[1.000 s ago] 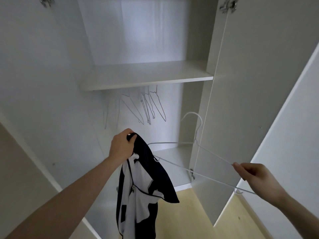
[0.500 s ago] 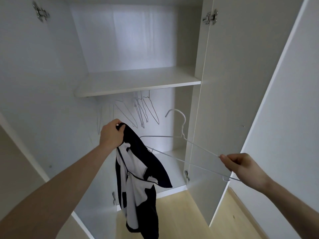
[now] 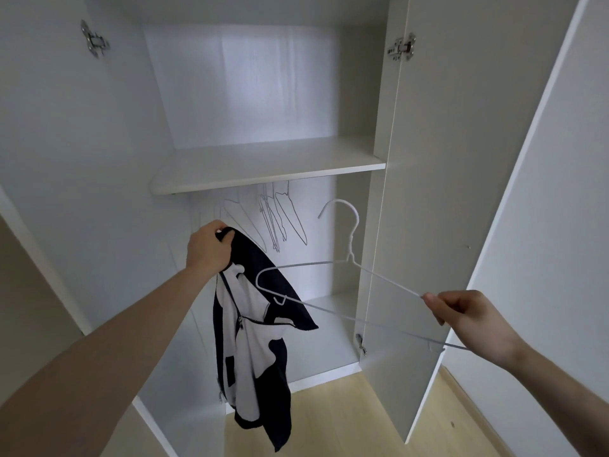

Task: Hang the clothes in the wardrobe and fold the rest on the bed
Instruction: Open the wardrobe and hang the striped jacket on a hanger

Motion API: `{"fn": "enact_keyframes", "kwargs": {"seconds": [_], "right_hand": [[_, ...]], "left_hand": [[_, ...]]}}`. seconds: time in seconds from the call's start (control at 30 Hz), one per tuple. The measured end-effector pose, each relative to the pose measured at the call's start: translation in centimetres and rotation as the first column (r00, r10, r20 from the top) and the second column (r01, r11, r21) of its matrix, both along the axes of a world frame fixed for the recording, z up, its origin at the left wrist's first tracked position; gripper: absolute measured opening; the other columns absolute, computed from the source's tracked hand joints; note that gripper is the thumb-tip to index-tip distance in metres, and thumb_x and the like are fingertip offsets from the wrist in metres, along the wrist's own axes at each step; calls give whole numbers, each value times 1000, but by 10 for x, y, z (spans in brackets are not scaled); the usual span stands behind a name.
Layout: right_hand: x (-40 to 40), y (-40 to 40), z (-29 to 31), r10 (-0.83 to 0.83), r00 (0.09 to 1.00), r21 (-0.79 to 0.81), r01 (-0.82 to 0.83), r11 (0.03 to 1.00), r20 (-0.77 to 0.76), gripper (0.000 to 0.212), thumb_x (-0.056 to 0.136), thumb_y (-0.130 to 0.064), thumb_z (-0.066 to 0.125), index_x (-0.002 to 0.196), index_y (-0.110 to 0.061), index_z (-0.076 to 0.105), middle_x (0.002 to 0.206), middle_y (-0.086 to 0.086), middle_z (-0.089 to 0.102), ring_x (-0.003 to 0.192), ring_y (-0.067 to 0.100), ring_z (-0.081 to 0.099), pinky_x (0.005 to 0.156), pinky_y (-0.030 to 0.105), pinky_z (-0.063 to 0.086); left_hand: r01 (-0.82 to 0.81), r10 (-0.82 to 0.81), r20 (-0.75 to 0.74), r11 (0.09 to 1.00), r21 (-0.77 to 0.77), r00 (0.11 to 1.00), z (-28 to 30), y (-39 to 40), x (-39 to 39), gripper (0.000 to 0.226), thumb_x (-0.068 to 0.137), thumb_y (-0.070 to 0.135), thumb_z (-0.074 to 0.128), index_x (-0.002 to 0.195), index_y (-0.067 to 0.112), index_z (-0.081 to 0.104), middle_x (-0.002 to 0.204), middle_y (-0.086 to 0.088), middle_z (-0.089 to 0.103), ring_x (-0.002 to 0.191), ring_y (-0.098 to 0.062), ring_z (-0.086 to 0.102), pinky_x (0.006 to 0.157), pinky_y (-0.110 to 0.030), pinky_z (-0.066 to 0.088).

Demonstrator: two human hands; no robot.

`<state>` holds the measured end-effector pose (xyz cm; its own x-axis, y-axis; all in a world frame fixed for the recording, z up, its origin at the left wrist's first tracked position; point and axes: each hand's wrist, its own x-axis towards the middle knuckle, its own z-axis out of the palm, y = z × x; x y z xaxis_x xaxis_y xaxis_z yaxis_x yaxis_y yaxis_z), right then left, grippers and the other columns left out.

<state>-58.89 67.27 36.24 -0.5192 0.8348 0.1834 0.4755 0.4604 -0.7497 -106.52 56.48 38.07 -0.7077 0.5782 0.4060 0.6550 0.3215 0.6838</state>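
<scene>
Both hands busy — jacket (image 3: 253,334) left, hanger (image 3: 329,291) right.

Floor (image 3: 346,420): pale wood boards ran beneath the open doors.
Upper hinges: one metal hinge (image 3: 94,39) sat high on the left panel, another (image 3: 401,49) high on the right door.
Lower hinge (image 3: 361,344): metal, low on the right door.
</scene>
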Motion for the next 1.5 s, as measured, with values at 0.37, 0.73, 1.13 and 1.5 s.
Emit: {"fn": "enact_keyframes", "kwargs": {"seconds": [0.37, 0.73, 1.13, 1.5], "right_hand": [[-57, -9, -15, 145, 989, -79, -143, 987, 29, 58, 101, -52, 58, 56, -15, 48, 53, -2, 32, 50, 13, 30, 50, 21, 30], [-117, -33, -49, -73, 930, -378, -74, 923, -361, 66, 87, -62, 66, 48, -24, 29, 51, -5, 27, 46, 11, 25, 47, 15, 30], [-128, -48, -49, -165, 813, -412, -100, 906, -559, 75, 79, -61, 68, 59, -5, 21, 62, 11, 15, 56, 20, 14, 50, 25, 21], [-117, -4, -57, -376, 713, -748, -311, 587, -592, 46, 104, -44, 48, 85, -9, 71, 68, 4, 53, 62, 16, 47, 66, 30, 37]], "left_hand": [[294, -300, 12, 942, 160, 954, 54, 0, 60, 9, 97, 25, 67, 93, 20, 75, 86, 9, 72, 79, -2, 65, 71, -9, 46], [420, -635, 584, 772, 477, 506, 102, -14, 120, 21, 105, 20, 57, 102, 16, 77, 100, -5, 75, 88, -16, 72, 75, -28, 61], [443, -558, -504, 830, -340, 659, 124, -31, 113, 26, 91, 40, 66, 117, 42, 69, 107, 22, 59, 102, 1, 49, 94, -14, 29], [378, -545, -555, 837, -395, 628, 116, -24, 59, 47, 97, 60, 42, 73, 19, 48, 67, 2, 51, 66, -14, 49, 60, -40, 46]]}}
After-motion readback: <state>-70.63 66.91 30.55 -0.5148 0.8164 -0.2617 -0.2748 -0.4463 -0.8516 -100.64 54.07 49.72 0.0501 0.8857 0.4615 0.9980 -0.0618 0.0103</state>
